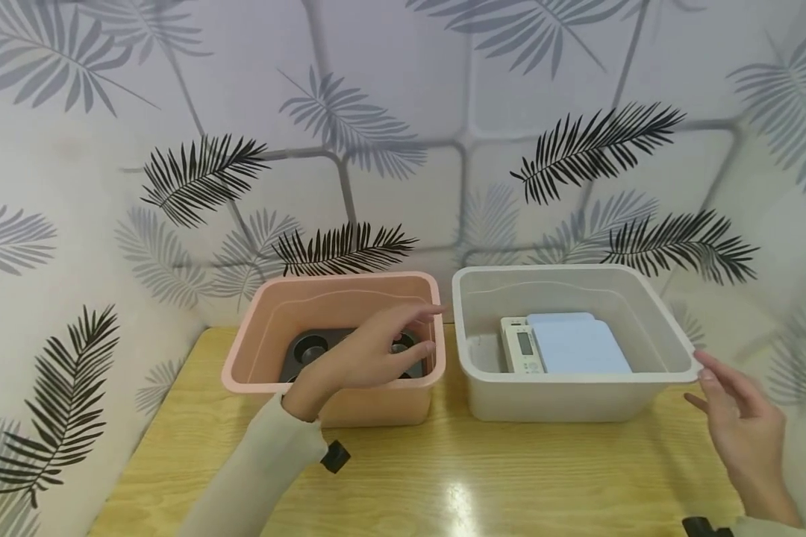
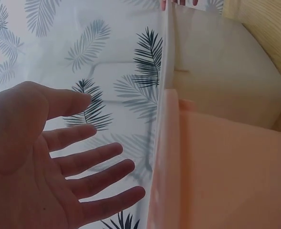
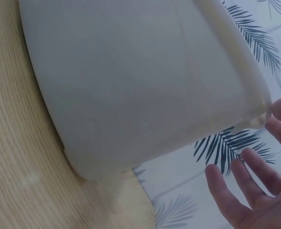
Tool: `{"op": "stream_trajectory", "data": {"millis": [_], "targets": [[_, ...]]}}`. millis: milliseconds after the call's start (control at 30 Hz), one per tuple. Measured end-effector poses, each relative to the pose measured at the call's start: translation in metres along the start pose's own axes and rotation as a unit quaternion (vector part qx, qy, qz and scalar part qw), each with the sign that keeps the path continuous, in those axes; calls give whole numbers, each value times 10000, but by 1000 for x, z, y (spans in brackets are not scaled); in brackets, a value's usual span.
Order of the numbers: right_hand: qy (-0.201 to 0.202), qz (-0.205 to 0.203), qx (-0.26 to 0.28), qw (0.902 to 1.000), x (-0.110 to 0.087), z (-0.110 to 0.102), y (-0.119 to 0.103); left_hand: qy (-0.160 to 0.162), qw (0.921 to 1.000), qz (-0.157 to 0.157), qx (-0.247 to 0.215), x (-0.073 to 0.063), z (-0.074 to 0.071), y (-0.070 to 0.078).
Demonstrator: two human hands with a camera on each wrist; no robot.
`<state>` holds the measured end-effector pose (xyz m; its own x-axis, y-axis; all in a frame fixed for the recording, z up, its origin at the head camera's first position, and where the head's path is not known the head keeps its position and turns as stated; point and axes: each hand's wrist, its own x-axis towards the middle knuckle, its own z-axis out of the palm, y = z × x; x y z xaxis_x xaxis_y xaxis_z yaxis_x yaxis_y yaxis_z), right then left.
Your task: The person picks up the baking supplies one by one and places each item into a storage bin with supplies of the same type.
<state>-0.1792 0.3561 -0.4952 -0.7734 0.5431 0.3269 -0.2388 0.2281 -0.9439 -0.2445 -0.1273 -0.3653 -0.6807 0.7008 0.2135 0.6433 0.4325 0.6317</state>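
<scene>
My left hand (image 1: 369,350) hovers over the pink bin (image 1: 383,406), its fingers spread and nothing in them. Under that hand, partly hidden by it, lies a black pan with round cups (image 1: 311,352) inside the bin. To the right stands a white bin (image 1: 551,400). With thumb and index finger, my right hand (image 1: 745,425) pinches its front right rim corner; the other fingers reach out free, as the right wrist view shows. Inside the white bin lies what looks like a kitchen scale (image 1: 578,344), with a pale blue flat top and a cream panel bearing a small display.
Both bins stand side by side, a narrow gap between them, on a wooden table (image 1: 403,477). A wall with printed leaves (image 1: 403,201) rises close behind them. Black wrist-camera mounts (image 1: 336,456) sit at the sleeve cuffs.
</scene>
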Motion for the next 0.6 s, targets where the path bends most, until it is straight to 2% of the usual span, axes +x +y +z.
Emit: {"op": "stream_trajectory", "data": {"millis": [100, 267, 333, 467, 600], "targets": [[6, -57, -543, 9985, 1, 1, -3, 215, 9997, 109, 95, -12, 2, -3], [63, 41, -994, 9950, -2, 0, -10, 556, 9972, -311, 383, -35, 6, -2], [102, -181, -1077, 9940, -6, -1, -11, 700, 9951, -385, 581, -43, 9, -1], [102, -1178, -1007, 9879, -13, 3, -17, 988, 9907, -352, 871, -55, 15, 1], [93, -1815, -1066, 9775, -21, 10, -26, 1120, 9899, -376, 780, -65, 20, 5]]}}
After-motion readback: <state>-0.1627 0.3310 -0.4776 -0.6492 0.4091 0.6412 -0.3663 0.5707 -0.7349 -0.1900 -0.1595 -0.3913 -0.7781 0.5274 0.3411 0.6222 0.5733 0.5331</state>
